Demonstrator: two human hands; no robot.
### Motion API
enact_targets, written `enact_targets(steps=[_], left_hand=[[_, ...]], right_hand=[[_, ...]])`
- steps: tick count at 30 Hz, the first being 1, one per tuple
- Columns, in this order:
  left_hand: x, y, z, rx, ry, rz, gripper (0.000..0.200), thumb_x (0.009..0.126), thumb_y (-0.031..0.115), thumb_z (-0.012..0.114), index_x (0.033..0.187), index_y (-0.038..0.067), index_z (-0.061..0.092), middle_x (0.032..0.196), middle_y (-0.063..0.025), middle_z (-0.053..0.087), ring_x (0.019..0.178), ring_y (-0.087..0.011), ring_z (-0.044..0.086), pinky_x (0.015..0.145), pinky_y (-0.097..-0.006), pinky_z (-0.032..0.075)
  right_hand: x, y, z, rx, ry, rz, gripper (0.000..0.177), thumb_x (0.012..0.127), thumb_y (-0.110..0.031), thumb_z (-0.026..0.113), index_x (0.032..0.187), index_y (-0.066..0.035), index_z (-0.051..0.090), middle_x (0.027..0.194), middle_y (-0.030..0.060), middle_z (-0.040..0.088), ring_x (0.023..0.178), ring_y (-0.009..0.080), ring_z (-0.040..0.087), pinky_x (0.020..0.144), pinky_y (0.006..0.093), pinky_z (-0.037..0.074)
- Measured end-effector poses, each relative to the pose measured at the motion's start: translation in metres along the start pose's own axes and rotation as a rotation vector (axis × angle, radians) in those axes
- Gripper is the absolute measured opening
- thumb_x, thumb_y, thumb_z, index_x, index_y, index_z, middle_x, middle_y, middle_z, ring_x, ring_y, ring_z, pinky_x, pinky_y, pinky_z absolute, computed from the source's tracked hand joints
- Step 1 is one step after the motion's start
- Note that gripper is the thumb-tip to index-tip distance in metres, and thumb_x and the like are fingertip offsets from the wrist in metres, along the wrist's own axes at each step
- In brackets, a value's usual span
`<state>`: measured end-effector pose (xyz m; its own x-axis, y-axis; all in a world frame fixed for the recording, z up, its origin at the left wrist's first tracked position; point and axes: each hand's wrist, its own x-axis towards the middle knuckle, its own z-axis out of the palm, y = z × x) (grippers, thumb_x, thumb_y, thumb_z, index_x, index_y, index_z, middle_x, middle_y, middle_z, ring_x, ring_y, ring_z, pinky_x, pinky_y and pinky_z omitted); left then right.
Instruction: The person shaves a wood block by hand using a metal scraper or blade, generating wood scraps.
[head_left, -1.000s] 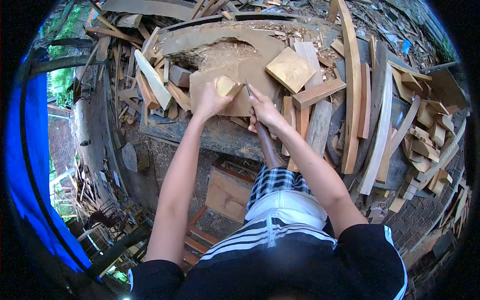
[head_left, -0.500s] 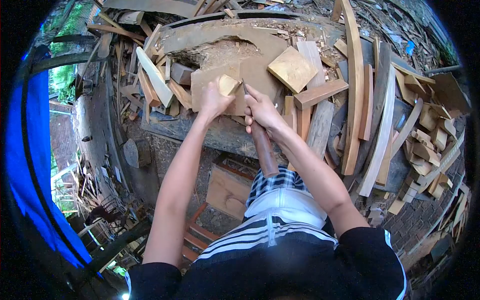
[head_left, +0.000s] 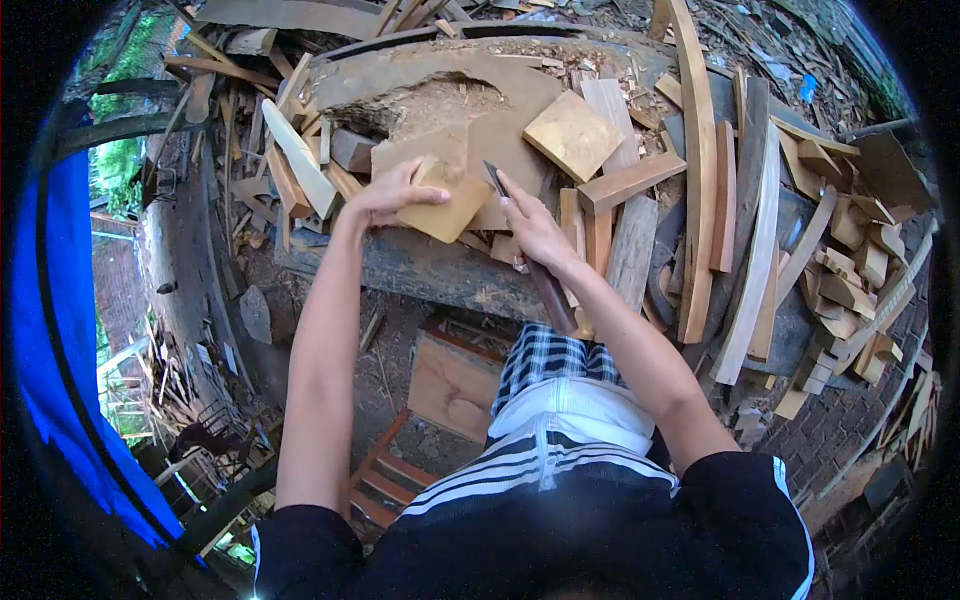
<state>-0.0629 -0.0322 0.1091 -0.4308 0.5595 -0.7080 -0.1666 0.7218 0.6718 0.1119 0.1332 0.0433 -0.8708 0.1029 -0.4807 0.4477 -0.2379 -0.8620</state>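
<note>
My left hand (head_left: 396, 194) grips a squarish pale wooden block (head_left: 455, 208), thumb on its broad face, over the near side of the workbench. Closed around the long wooden handle of a carving knife (head_left: 554, 303) is my right hand (head_left: 535, 232). The knife's dark, pointed blade rises past the fingers, just right of the block and apart from it. Beneath the block lies a flat brown board (head_left: 430, 148). A second squarish wooden block (head_left: 573, 136) rests on the bench, up and to the right of the knife tip.
Long curved timber strips (head_left: 703, 170) and a short reddish-brown bar (head_left: 632, 182) lie to the right. Offcuts (head_left: 845, 290) are heaped at far right, and a pale wedge-shaped piece (head_left: 298, 157) lies left. A wooden chair (head_left: 455, 385) stands below the bench; a blue tarp (head_left: 55, 330) hangs at left.
The block in my left hand has turned so that its broad face shows, and it has come slightly nearer me. My right hand has shifted a little right and down with the knife.
</note>
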Motion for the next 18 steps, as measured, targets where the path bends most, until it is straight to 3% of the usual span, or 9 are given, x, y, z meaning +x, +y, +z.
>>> enact_targets(steps=[1, 3, 5, 7, 9, 11, 12, 15, 18], left_hand=[[0.006, -0.003, -0.003, -0.010, -0.001, 0.002, 0.062, 0.077, 0.025, 0.082, 0.127, 0.000, 0.056, 0.120, -0.0112, 0.064, 0.106, -0.0179, 0.062, 0.092, -0.0304, 0.050], [0.019, -0.012, -0.010, 0.055, 0.127, -0.042, 0.064, 0.078, 0.027, 0.082, 0.130, 0.000, 0.055, 0.123, -0.0108, 0.062, 0.107, -0.0178, 0.062, 0.093, -0.0308, 0.049], [0.030, -0.038, -0.011, 0.086, 0.177, 0.095, 0.067, 0.079, 0.033, 0.080, 0.133, 0.001, 0.054, 0.127, -0.0140, 0.059, 0.113, -0.0223, 0.060, 0.099, -0.0352, 0.046], [0.031, -0.045, -0.004, 0.705, 0.522, 0.326, 0.065, 0.085, 0.042, 0.071, 0.137, 0.007, 0.053, 0.130, -0.0134, 0.056, 0.124, -0.0261, 0.049, 0.107, -0.0381, 0.036], [0.036, -0.048, 0.025, 0.702, 0.832, 0.216, 0.057, 0.091, 0.045, 0.061, 0.137, 0.012, 0.053, 0.134, -0.0146, 0.052, 0.129, -0.0327, 0.043, 0.114, -0.0446, 0.026], [0.043, -0.037, 0.065, 0.822, 1.069, 0.024, 0.052, 0.096, 0.046, 0.050, 0.138, 0.014, 0.052, 0.135, -0.0137, 0.053, 0.128, -0.0329, 0.044, 0.113, -0.0509, 0.026], [0.054, -0.046, 0.080, 0.793, 1.133, 0.020, 0.048, 0.101, 0.044, 0.040, 0.139, 0.017, 0.050, 0.134, -0.0094, 0.055, 0.126, -0.0299, 0.046, 0.111, -0.0543, 0.025], [0.056, -0.032, 0.089, 0.715, 1.163, -0.010, 0.041, 0.100, 0.033, 0.044, 0.137, 0.017, 0.051, 0.130, -0.0057, 0.056, 0.124, -0.0278, 0.048, 0.109, -0.0554, 0.025], [0.056, -0.038, 0.086, 0.705, 1.217, 0.038, 0.037, 0.101, 0.029, 0.042, 0.134, 0.017, 0.053, 0.125, -0.0022, 0.058, 0.117, -0.0248, 0.050, 0.108, -0.0540, 0.026]], right_hand=[[0.002, 0.001, -0.001, -0.136, 0.012, -0.142, 0.051, 0.104, -0.022, 0.041, 0.154, -0.020, 0.029, 0.070, 0.0000, 0.041, 0.046, 0.0086, 0.041, 0.041, 0.0275, 0.045], [-0.003, 0.006, -0.006, -0.018, -0.024, 0.036, 0.051, 0.103, -0.022, 0.041, 0.153, -0.020, 0.031, 0.071, 0.0007, 0.043, 0.047, 0.0096, 0.043, 0.043, 0.0283, 0.045], [0.002, 0.014, -0.007, -0.242, -0.014, -0.036, 0.049, 0.101, -0.024, 0.041, 0.148, -0.011, 0.037, 0.136, 0.0245, 0.053, 0.119, 0.0345, 0.058, 0.097, 0.0394, 0.047], [0.006, 0.014, -0.007, -0.247, -0.004, -0.051, 0.049, 0.101, -0.025, 0.042, 0.148, -0.012, 0.038, 0.134, 0.0250, 0.055, 0.116, 0.0366, 0.059, 0.097, 0.0401, 0.046], [0.005, 0.004, -0.005, -0.253, 0.002, -0.064, 0.049, 0.101, -0.025, 0.042, 0.148, -0.013, 0.038, 0.131, 0.0255, 0.057, 0.113, 0.0387, 0.060, 0.098, 0.0409, 0.046], [0.000, -0.028, -0.007, -0.219, -0.064, 0.215, 0.048, 0.100, -0.025, 0.043, 0.147, -0.016, 0.040, 0.126, 0.0263, 0.059, 0.114, 0.0423, 0.059, 0.101, 0.0420, 0.044], [0.001, -0.020, -0.005, -0.223, -0.070, 0.219, 0.048, 0.100, -0.025, 0.043, 0.147, -0.016, 0.040, 0.126, 0.0263, 0.059, 0.114, 0.0423, 0.059, 0.101, 0.0420, 0.044], [0.007, 0.011, -0.001, -0.424, 0.052, -0.307, 0.045, 0.100, -0.026, 0.045, 0.144, -0.020, 0.045, 0.118, 0.0277, 0.061, 0.107, 0.0440, 0.060, 0.092, 0.0469, 0.048], [-0.001, 0.010, -0.003, -0.483, 0.040, -0.275, 0.044, 0.099, -0.026, 0.045, 0.143, -0.022, 0.046, 0.111, 0.0278, 0.063, 0.101, 0.0459, 0.061, 0.088, 0.0500, 0.049]])
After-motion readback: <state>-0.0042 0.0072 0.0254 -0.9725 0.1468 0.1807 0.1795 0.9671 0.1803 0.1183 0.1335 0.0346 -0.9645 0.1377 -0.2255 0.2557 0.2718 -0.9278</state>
